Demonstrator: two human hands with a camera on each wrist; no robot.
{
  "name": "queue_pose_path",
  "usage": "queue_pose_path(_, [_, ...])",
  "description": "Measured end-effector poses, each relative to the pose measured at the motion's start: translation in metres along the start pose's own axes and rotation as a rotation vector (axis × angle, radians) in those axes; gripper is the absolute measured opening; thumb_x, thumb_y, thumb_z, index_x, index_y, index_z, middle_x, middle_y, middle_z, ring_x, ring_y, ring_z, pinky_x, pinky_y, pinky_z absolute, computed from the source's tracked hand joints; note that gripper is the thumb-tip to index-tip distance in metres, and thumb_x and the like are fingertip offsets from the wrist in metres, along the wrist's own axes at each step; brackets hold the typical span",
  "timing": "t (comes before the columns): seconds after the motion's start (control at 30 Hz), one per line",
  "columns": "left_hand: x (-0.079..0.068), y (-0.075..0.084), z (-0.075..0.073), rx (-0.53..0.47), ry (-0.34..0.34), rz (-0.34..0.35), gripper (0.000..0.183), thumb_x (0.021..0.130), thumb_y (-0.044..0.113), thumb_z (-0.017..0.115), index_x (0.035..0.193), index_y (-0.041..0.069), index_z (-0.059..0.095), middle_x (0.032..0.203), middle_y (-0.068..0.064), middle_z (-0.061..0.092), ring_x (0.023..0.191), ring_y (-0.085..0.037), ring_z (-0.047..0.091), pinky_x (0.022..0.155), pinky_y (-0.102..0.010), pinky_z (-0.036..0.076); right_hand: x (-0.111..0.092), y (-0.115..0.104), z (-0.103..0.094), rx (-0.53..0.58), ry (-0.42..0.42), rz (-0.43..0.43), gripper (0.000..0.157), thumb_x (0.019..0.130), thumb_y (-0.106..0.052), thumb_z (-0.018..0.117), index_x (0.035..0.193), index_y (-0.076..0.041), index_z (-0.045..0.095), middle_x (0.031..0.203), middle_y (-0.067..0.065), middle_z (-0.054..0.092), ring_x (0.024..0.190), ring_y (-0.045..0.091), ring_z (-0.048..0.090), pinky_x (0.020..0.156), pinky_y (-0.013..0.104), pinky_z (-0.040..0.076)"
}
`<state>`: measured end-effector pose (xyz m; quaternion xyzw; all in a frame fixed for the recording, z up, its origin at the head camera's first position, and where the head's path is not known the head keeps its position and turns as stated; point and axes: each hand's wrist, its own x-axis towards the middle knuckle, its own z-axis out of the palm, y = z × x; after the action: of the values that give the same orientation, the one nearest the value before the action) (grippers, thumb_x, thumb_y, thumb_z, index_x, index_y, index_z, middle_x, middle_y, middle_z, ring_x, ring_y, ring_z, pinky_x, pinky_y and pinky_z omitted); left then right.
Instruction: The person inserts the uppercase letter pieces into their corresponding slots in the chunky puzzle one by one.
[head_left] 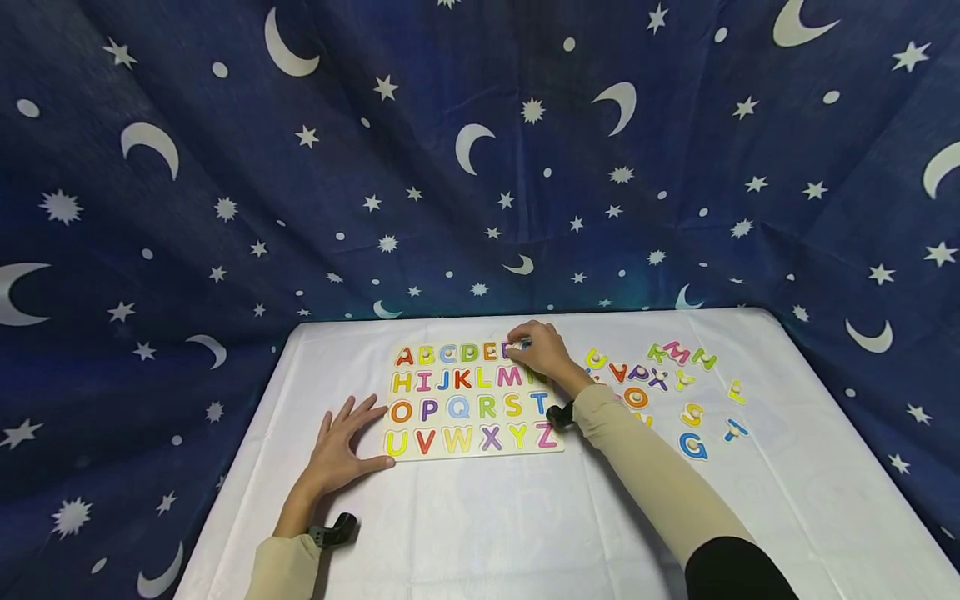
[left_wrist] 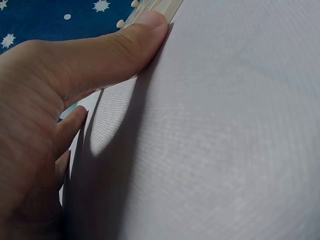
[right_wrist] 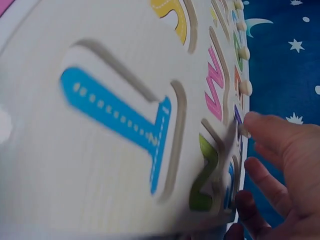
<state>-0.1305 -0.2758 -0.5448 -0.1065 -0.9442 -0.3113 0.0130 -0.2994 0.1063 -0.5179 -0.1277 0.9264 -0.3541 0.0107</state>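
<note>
A wooden alphabet board lies on the table, its letter spaces in four rows. At the top row my right hand pinches the knob of the purple letter F piece, which sits at its space. The right wrist view shows a fingertip against that knob. Knobbed pieces such as the letter A and letter E sit left of it. My left hand rests at the board's left edge with fingers spread, its thumb at the lower left corner.
Loose knobbed letters lie right of the board, among them a blue G, an orange O, a yellow S and a green N. A white cloth covers the table. A starry blue curtain hangs behind.
</note>
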Motion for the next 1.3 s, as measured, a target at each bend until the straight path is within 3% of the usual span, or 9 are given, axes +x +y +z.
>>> queue_pose_path(0.23, [0.000,-0.002,0.000,0.013,0.002,0.001,0.089,0.067,0.047,0.094,0.143,0.016,0.061,0.160,-0.013,0.043,0.154,-0.044,0.018,0.122,-0.068,-0.001,-0.008,0.001,-0.015,0.111,0.002,-0.072,0.037,0.091,-0.020,0.080,0.125,-0.007,0.072,0.123,0.011,0.069,0.102,0.030,0.061,0.093,0.043,0.053])
queue_pose_path(0.4, [0.001,-0.001,0.001,0.015,0.001,0.003,0.090,0.067,0.047,0.094,0.144,0.016,0.060,0.160,-0.013,0.043,0.154,-0.045,0.018,0.121,-0.069,0.000,-0.018,0.003,-0.031,0.100,-0.011,-0.105,0.038,0.092,-0.021,0.079,0.127,-0.007,0.071,0.124,0.010,0.070,0.092,0.028,0.059,0.083,0.040,0.052])
queue_pose_path(0.57, [0.000,0.000,0.000,0.017,0.000,0.002,0.089,0.067,0.047,0.094,0.144,0.016,0.060,0.160,-0.013,0.043,0.154,-0.044,0.018,0.122,-0.068,0.000,-0.033,0.011,-0.049,0.074,-0.005,-0.134,0.039,0.092,-0.021,0.079,0.128,-0.008,0.070,0.121,0.011,0.072,0.095,0.028,0.061,0.082,0.041,0.054])
queue_pose_path(1.0, [-0.001,0.001,0.001,0.011,-0.001,-0.018,0.091,0.066,0.049,0.094,0.144,0.016,0.060,0.161,-0.013,0.042,0.154,-0.044,0.017,0.122,-0.067,-0.001,-0.090,0.047,-0.097,0.034,0.001,-0.113,0.045,0.091,-0.019,0.081,0.133,-0.011,0.068,0.127,0.011,0.070,0.097,0.029,0.063,0.076,0.037,0.054])
queue_pose_path(1.3, [0.000,0.000,0.002,0.008,-0.006,-0.022,0.091,0.066,0.050,0.093,0.145,0.016,0.059,0.161,-0.012,0.041,0.155,-0.043,0.016,0.123,-0.066,-0.002,-0.134,0.080,-0.125,-0.039,0.113,-0.113,0.042,0.090,-0.017,0.082,0.129,-0.009,0.069,0.116,0.012,0.073,0.087,0.028,0.063,0.070,0.035,0.053])
